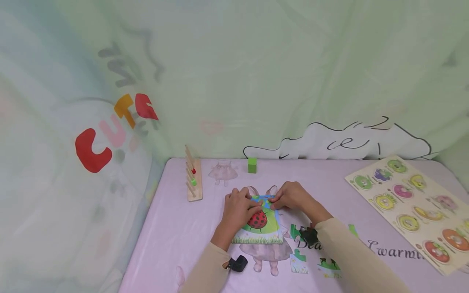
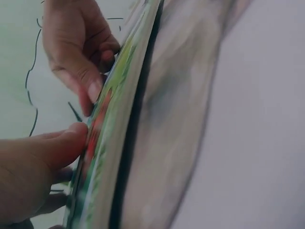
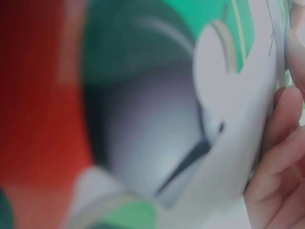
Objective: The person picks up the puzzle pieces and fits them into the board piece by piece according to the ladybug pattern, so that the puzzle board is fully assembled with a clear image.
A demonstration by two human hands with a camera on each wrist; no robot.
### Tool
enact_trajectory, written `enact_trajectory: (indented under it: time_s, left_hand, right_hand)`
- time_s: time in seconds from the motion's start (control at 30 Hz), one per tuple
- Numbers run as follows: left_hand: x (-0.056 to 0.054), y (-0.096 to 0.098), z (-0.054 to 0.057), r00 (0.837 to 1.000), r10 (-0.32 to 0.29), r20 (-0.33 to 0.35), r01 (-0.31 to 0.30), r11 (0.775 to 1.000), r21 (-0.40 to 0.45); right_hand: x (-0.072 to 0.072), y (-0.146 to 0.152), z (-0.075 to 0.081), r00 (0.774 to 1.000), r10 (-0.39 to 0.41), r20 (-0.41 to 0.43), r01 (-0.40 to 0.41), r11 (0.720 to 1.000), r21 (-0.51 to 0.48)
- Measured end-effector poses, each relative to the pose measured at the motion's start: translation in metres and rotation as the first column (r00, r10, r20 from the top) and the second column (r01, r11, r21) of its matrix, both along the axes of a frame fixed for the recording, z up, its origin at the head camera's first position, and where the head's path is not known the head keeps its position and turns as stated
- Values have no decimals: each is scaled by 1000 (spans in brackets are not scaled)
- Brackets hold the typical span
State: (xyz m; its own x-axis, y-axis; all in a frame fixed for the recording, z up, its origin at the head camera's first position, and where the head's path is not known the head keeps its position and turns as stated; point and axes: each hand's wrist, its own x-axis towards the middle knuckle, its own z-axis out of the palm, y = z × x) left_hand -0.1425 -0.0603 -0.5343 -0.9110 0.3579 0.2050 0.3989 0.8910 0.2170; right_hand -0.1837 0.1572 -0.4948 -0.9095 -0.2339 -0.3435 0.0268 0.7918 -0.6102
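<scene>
A jigsaw board with a red ladybug on green [image 1: 256, 237] lies on the tabletop in the head view. My left hand [image 1: 237, 209] rests at its upper left, thumb stretched over the picture; how its other fingers bear on the board I cannot tell. At the upper right corner, my right hand [image 1: 292, 196] pinches a blue-and-green puzzle piece [image 1: 272, 206] between thumb and forefinger, low against the board. The left wrist view shows the board [image 2: 109, 181] almost edge-on, with the left thumb [image 2: 71, 138] and right thumb [image 2: 95, 88] touching its face.
Loose puzzle pieces, including one with grass [image 1: 299, 264] and one with dark legs [image 1: 328, 265], lie by the right forearm. A fruit board [image 1: 370, 195] covers the right side. Behind stand a green block [image 1: 252, 165] and a wooden peg stand [image 1: 198, 191].
</scene>
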Motion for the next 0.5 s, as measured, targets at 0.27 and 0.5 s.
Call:
enact_trajectory:
  time_s: [0.27,0.5]
  left_hand:
    - [-1,-38,3,955,-271,122,259,960,105]
    - [1,-66,6,935,-253,248,204,957,207]
  right_hand:
    - [1,1,-1,1000,15,14,-15,999,-33]
    - [0,2,-2,999,4,35,-3,999,-36]
